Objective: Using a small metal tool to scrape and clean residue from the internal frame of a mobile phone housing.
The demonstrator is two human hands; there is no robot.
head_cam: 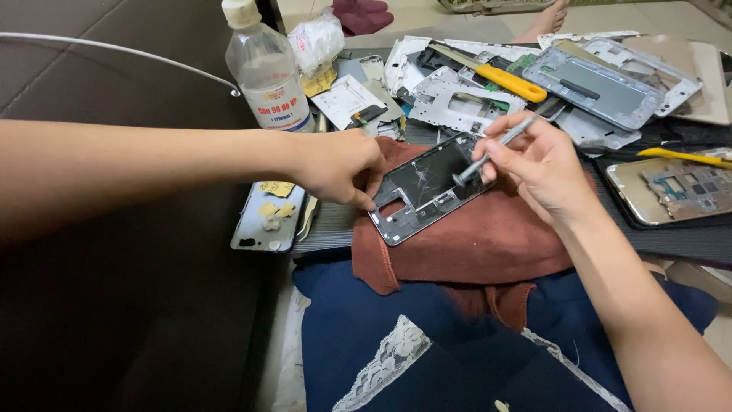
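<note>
cluttered counter [473,252]: left hand [335,164] pinches frame [427,187] on cloth [473,236]; right hand [537,164] grips screwdriver [492,152] — keep it upright, frame steady.

The left hand [335,164] covers the phone frame's [427,189] near corner; the gold frame [679,189] runs off-picture.
</note>
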